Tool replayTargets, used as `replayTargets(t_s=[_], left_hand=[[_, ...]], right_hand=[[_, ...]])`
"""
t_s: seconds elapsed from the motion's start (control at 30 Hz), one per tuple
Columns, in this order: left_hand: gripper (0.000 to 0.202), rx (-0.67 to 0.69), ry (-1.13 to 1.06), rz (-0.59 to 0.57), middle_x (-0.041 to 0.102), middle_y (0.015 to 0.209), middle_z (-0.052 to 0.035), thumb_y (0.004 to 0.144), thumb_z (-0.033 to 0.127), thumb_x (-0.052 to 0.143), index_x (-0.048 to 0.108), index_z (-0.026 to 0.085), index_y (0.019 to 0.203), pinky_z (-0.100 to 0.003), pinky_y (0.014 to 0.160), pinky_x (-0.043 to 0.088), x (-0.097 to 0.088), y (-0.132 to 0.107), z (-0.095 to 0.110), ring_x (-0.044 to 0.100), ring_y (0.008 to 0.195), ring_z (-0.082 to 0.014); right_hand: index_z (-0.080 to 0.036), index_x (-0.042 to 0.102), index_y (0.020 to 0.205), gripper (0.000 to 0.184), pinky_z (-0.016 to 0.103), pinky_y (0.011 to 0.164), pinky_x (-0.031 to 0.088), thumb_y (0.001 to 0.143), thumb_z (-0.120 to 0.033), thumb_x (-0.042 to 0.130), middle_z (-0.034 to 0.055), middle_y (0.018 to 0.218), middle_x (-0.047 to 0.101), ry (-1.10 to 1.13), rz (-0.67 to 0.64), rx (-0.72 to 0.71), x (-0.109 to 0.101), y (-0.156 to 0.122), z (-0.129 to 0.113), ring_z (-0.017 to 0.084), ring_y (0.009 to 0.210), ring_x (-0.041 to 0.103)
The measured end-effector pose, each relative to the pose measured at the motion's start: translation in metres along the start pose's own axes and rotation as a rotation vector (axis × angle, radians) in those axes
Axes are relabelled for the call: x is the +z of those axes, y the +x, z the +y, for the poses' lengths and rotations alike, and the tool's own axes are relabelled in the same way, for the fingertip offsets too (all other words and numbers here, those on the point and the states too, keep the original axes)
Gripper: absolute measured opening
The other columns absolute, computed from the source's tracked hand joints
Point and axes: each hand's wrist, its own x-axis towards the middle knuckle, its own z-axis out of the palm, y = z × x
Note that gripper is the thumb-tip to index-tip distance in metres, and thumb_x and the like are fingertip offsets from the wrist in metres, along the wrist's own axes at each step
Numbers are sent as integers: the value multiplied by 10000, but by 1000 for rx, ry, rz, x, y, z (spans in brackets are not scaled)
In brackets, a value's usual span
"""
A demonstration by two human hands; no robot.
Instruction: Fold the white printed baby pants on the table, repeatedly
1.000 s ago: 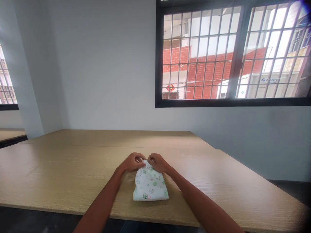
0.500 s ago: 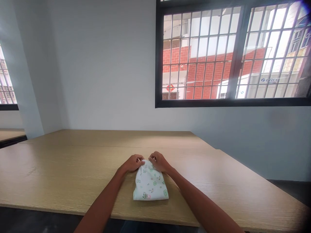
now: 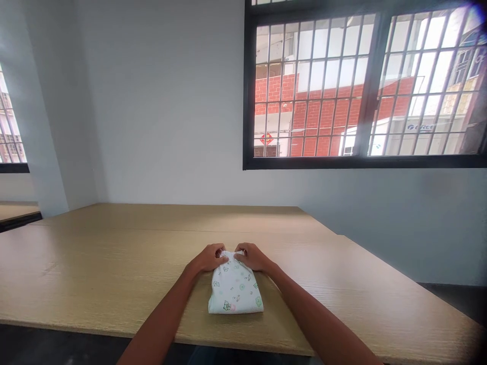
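Note:
A folded white cloth (image 3: 236, 289) with small green, pink and dark cartoon prints lies near the front of the wooden table. It is wide at the near edge and narrows toward the far end. At the far left corner, my left hand (image 3: 211, 257) pinches the fabric, thumb on top and fingers curled behind. My right hand (image 3: 251, 256) grips the far right corner in the same way, its thumb pressed on the cloth. A small gap separates the two thumbs. The fingertips behind the cloth are partly hidden.
The wooden tabletop (image 3: 114, 274) spreads around the cloth, with a seam across it. Its front edge runs just before my body. Behind stand a pale wall (image 3: 171, 111) and a barred window (image 3: 312, 91). Part of another table (image 3: 19, 209) shows at far left.
My right hand has come down onto the far right corner, its thumb now on top of the cloth. The cloth's far edge looks wider and flatter. My left hand has barely shifted.

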Motion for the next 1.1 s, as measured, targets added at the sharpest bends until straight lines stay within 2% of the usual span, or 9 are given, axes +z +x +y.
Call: replayTargets(t_s=[0.13, 0.27, 0.4, 0.5, 0.7, 0.83, 0.9, 1.0, 1.1], left_hand=[[257, 14, 7, -5, 555, 773, 13, 748, 395, 602, 619, 194, 908, -246, 624, 379, -1, -1, 1, 495, 691, -154], [403, -1, -12, -83, 573, 825, 2, 657, 429, 712, 619, 189, 967, -240, 616, 388, -3, -2, 2, 497, 693, -151], [350, -24, -8, -153, 548, 773, 9, 632, 440, 722, 602, 170, 821, -237, 591, 368, -3, -2, 3, 486, 675, -152], [303, -13, -25, -186, 545, 757, 18, 642, 405, 712, 570, 179, 785, -235, 589, 365, -3, -3, 7, 495, 675, -155], [297, 28, -64, -196, 554, 841, 16, 656, 322, 688, 516, 201, 865, -229, 614, 380, -5, -6, 14, 515, 748, -167], [363, 42, -157, -216, 534, 841, 26, 665, 291, 687, 489, 206, 956, -224, 620, 399, -7, -6, 14, 510, 735, -154], [392, 55, -222, -226, 521, 840, 29, 676, 292, 692, 479, 207, 993, -218, 612, 403, -6, -6, 12, 503, 725, -145], [375, 73, -256, -209, 519, 831, 26, 705, 324, 692, 489, 195, 993, -217, 608, 407, -5, -6, 11, 502, 715, -139], [268, 133, -226, -53, 536, 809, 15, 747, 302, 646, 519, 179, 948, -220, 611, 406, -7, -1, 18, 504, 703, -138]], right_hand=[[-186, 701, 953, 170, 264, 672, 442, 816, -224, 606, 55, 943, 706, 0, -47, 20, -4, -1, -2, 199, 810, 623], [-183, 698, 983, 258, 257, 648, 447, 734, -248, 691, 59, 974, 701, 6, -129, 39, -11, -3, -2, 209, 815, 629], [-163, 689, 847, 160, 253, 598, 423, 715, -252, 692, 51, 880, 686, 7, -176, 47, -13, -5, -2, 210, 766, 619], [-168, 653, 836, 138, 250, 604, 405, 704, -201, 676, 39, 886, 661, 13, -175, 32, -11, -6, -5, 205, 779, 602], [-195, 599, 915, 228, 233, 628, 407, 704, -116, 630, -6, 874, 638, 59, -189, -9, -12, -5, -10, 177, 791, 580], [-194, 621, 980, 249, 234, 624, 424, 734, -181, 659, 17, 948, 656, 89, -196, -14, -15, -5, -12, 184, 812, 596], [-179, 644, 938, 197, 233, 595, 420, 751, -233, 673, 23, 911, 665, 95, -187, -13, -15, -7, -14, 185, 774, 602], [-158, 653, 819, 96, 234, 560, 400, 761, -234, 665, 11, 776, 656, 86, -131, -24, -15, -8, -18, 171, 681, 587], [-162, 643, 796, 45, 243, 574, 401, 753, -165, 652, 3, 725, 641, 66, -7, -54, -23, -4, -27, 164, 658, 569]])
